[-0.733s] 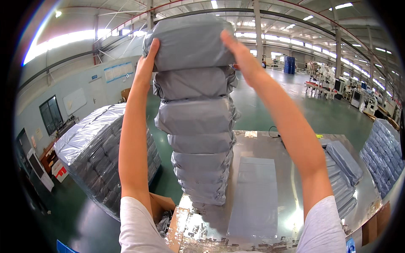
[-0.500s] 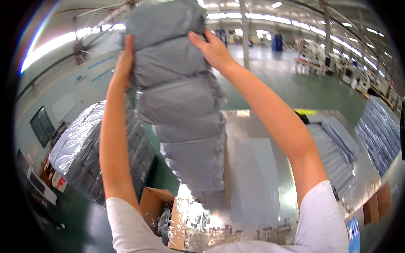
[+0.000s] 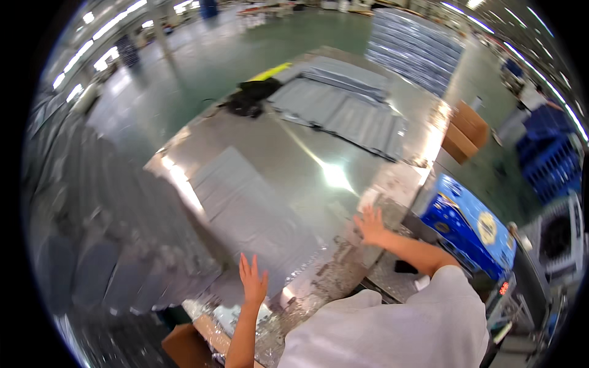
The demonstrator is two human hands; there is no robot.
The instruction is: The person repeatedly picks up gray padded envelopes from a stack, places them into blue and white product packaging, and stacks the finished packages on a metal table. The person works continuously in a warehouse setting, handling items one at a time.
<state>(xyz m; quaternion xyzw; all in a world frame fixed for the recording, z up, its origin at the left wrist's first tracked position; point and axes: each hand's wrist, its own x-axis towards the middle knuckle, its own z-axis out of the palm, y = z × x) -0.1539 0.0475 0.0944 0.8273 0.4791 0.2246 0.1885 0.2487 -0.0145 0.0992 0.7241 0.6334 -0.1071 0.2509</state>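
Note:
My left hand is empty, its fingers spread, just above the near end of a flat grey plastic sheet or bag lying on the metal table. Over the table's worn near edge, to the right of that sheet, my right hand also holds nothing, with its fingers apart. Whether either hand touches a surface I cannot tell. A tall stack of grey plastic-wrapped bundles stands on the left beside the table, blurred by motion.
Flat grey plastic pieces lie at the table's far side, near a black item. Right of the table are a cardboard box, a blue package and blue crates. A wrapped grey pile stands beyond.
Both hands have let go of the column of grey bundles that they held up, and have come down to the table. My view has swung right and downward.

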